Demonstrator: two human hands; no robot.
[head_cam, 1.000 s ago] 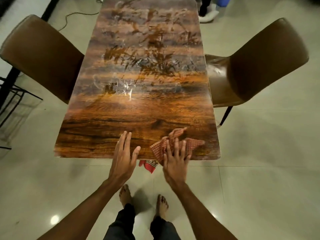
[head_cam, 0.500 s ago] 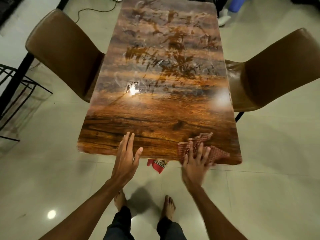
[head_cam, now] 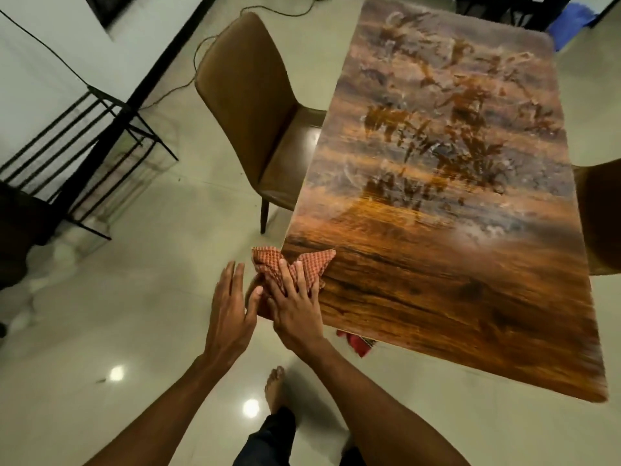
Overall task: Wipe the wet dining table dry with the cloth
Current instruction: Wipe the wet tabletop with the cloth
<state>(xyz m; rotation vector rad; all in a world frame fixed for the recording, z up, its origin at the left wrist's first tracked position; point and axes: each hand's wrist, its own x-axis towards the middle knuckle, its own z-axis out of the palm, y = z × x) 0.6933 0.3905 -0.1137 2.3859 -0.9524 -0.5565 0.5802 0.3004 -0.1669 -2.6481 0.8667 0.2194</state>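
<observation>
The dining table (head_cam: 453,297) has a glossy wood-grain top, with wet smears (head_cam: 437,146) across its middle and far half. A red checked cloth (head_cam: 314,264) lies bunched on the table's near left corner and hangs slightly over the left edge. My right hand (head_cam: 295,311) presses flat on the cloth, fingers spread over it. My left hand (head_cam: 232,311) is open just left of that corner, off the table, its thumb close to the cloth and holding nothing.
A brown chair (head_cam: 248,105) stands at the table's left side and another (head_cam: 601,213) at its right. A black metal rack (head_cam: 77,156) stands on the tiled floor at left. A red item (head_cam: 359,344) shows under the near edge. My bare foot (head_cam: 274,385) is below.
My right hand has slid the cloth along the near edge from the right side to the left corner. The view has swung left. My left hand has come off the tabletop.
</observation>
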